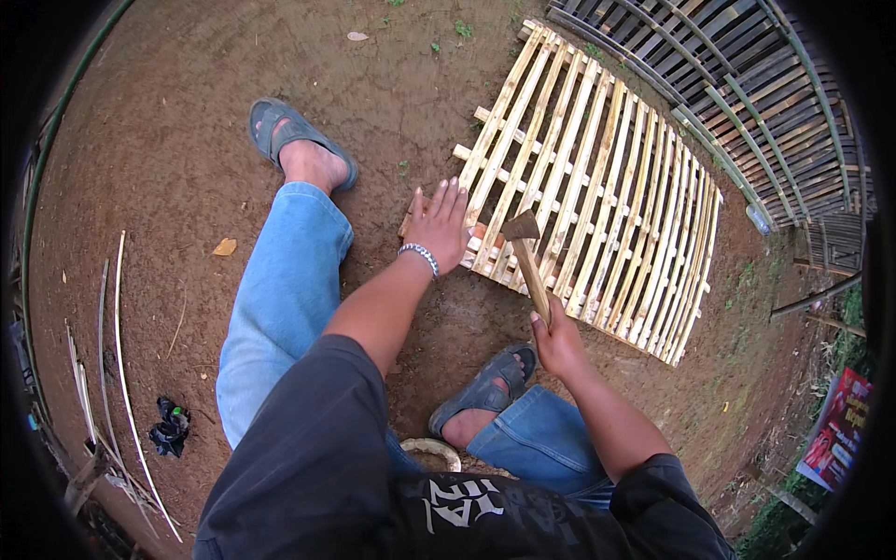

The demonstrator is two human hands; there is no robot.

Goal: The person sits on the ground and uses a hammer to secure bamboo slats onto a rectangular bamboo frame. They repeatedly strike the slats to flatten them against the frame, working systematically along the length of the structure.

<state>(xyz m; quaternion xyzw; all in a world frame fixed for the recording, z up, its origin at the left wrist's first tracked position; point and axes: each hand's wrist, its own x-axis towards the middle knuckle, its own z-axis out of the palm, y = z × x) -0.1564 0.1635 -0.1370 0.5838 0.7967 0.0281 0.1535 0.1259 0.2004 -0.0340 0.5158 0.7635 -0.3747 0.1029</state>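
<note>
A panel of pale bamboo slats [597,201], laid side by side across several crosspieces, lies on the ground in front of me. My left hand [441,227] rests palm down at the panel's near left corner, its fingers stretched out. Beneath that hand a reddish-brown piece shows only in part, and I cannot tell whether it is wood or brick. Closed around a wooden handle, my right hand [558,341] holds a small hatchet [529,261]. Its dark metal head is over the slats near the panel's close edge, to the right of my left hand.
Bare brown soil surrounds the panel. A darker slatted bamboo structure [737,103] stands at the far right, with a clear plastic bottle [758,219] by it. Thin bamboo strips [121,345] and a black plastic bag [169,427] lie left. My sandalled feet flank the work area.
</note>
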